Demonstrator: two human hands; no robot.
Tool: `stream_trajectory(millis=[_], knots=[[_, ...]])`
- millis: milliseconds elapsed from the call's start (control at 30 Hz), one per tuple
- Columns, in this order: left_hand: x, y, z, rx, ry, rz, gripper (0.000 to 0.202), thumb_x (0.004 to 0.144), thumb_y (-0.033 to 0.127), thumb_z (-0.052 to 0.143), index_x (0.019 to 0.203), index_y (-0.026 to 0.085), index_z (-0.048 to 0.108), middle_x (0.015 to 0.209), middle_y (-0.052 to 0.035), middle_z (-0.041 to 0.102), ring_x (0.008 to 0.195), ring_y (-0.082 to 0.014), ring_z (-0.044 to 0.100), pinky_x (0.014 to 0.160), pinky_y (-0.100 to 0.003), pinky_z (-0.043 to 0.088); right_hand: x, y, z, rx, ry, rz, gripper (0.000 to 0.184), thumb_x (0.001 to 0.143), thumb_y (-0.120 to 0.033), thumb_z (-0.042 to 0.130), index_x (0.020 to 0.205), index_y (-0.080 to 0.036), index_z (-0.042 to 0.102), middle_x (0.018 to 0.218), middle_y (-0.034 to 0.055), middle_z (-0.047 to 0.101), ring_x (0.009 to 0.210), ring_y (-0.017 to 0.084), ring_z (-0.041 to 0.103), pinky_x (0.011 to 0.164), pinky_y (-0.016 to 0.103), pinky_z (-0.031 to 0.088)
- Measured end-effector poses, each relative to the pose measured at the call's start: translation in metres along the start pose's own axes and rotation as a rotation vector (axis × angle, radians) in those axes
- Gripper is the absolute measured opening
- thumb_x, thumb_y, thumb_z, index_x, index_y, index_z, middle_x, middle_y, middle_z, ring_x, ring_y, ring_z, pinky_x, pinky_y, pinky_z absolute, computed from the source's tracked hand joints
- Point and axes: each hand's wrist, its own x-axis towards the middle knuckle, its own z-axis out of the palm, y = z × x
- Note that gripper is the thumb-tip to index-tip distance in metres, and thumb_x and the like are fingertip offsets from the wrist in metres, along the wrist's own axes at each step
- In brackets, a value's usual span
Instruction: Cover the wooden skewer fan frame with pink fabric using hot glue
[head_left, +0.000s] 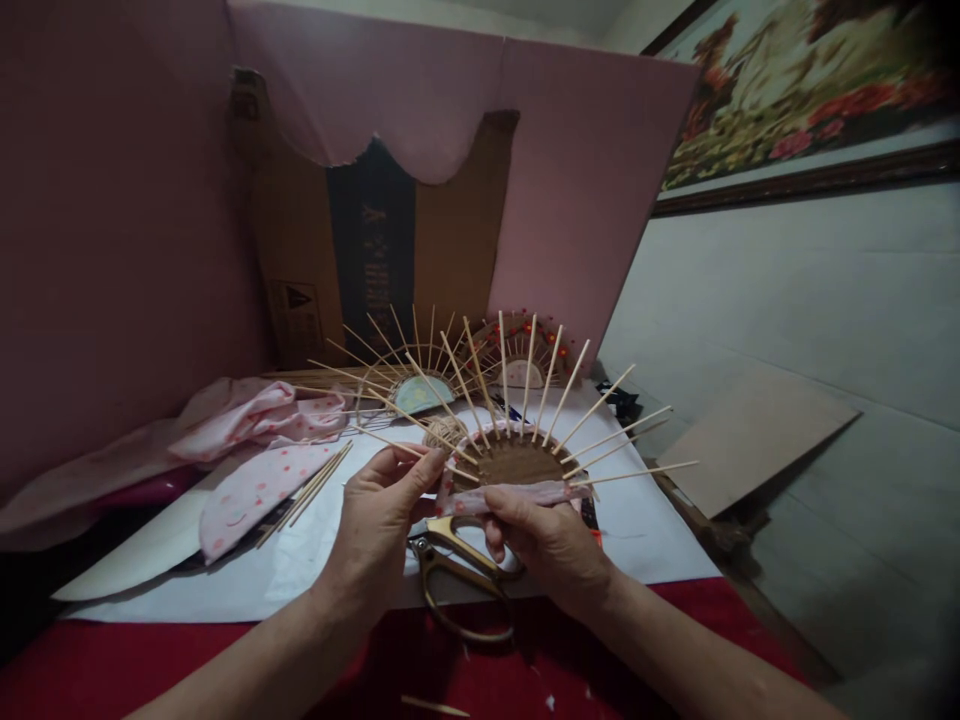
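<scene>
Between my hands is a half-round cardboard piece (517, 464) edged with pink dotted cloth (540, 493), with several thin wooden sticks (531, 375) fanning out from its curved side. My left hand (390, 500) pinches the left corner, thumb and forefinger closed by the lowest sticks. At the straight lower edge, my right hand (544, 535) grips the folded cloth strip, its thumb on top. Gold-handled scissors (457, 570) lie just below the piece, partly behind my right fingers. A ball of twine (444, 432) sits behind the left side of the piece.
Two similar stick fans stand behind, one with a green half-round centre (421, 394), one with red beads (551, 338). Pink dotted cloth (262, 415), a cut cloth half-round (255, 490) and loose sticks (311, 490) lie left. White paper (641, 540) covers part of the red tablecloth (180, 665).
</scene>
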Motion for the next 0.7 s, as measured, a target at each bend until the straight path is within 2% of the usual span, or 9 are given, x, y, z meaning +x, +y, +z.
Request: stream_trajectory(millis=[267,700], knots=[[-0.0012,-0.0018,-0.0005,-0.034,0.010,0.006,0.020,0.062,0.029,0.076,0.063,0.015,0.062,0.060,0.0027,0.058,0.053,-0.0085,0.051,0.047,-0.019,0.043,-0.0017,-0.0014,0.0014,-0.016,-0.020,0.011,0.026,0.082,-0.033,0.058,0.067,-0.015,0.069,0.054,-0.0008,0.054,0.054,0.011,0.046,0.055,0.025,0.036],[-0.0006,-0.0013,-0.0016,-0.029,-0.025,0.006,0.019,0.068,0.028,0.072,0.063,0.015,0.059,0.058,0.0029,0.056,0.054,-0.0088,0.050,0.049,-0.020,0.045,-0.0019,-0.0032,0.0006,-0.073,-0.056,0.001,0.028,0.085,-0.033,0.055,0.068,-0.015,0.070,0.055,-0.0009,0.054,0.057,0.011,0.048,0.060,0.026,0.037]])
